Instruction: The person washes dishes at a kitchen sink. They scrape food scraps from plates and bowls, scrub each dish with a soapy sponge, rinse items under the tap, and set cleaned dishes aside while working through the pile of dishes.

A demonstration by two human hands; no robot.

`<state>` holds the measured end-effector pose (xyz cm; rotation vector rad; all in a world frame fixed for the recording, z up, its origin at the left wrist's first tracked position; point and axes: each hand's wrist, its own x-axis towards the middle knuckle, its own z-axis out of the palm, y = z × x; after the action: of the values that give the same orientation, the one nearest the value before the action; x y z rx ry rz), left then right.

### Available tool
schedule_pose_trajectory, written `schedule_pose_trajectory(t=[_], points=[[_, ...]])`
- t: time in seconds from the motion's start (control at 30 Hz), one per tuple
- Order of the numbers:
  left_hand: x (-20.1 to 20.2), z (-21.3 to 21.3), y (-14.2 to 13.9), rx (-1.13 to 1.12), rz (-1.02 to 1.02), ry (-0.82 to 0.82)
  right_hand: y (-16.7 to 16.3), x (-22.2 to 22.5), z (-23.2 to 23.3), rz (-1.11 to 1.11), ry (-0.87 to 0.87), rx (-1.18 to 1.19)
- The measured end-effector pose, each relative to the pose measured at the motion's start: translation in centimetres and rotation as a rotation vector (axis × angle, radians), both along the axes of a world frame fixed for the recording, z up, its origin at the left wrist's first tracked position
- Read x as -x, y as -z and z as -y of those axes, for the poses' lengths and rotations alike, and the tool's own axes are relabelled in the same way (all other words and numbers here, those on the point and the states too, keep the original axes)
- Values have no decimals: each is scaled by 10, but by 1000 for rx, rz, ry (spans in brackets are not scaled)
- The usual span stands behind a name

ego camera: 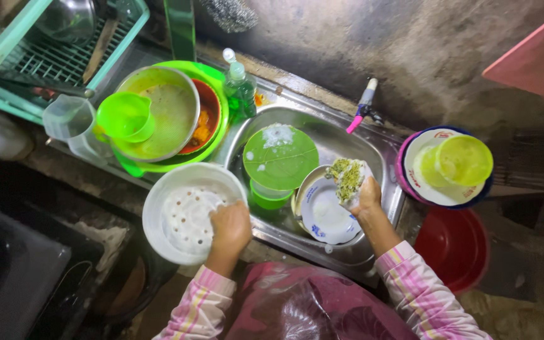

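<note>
Meanwhile, left hand (pixel 230 228) grips white strainer bowl (pixel 184 213); right hand (pixel 366 196) clutches sponge (pixel 349 177).

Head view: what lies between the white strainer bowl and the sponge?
In the head view, a green lid on a green cup lies between white strainer bowl and sponge.

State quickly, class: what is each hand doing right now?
Left hand: closed on the rim of the white strainer bowl.
Right hand: closed on a soapy scrubbing sponge.
</note>
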<state>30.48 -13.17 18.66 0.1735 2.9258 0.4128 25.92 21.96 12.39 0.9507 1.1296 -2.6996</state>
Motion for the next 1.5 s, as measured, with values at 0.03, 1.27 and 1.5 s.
schedule_pose_trajectory(t=[0.03,1.27,1.5], points=[[4,-9,-5,-34,-80,37,2,-1,-4,33,14,-21],[174,-135,60,-722,-247,-495,-37,-1,-40,-100,-195,-354],[92,-112,24,-1853,701,-590,-87,11,22,-876,-763,-1578]])
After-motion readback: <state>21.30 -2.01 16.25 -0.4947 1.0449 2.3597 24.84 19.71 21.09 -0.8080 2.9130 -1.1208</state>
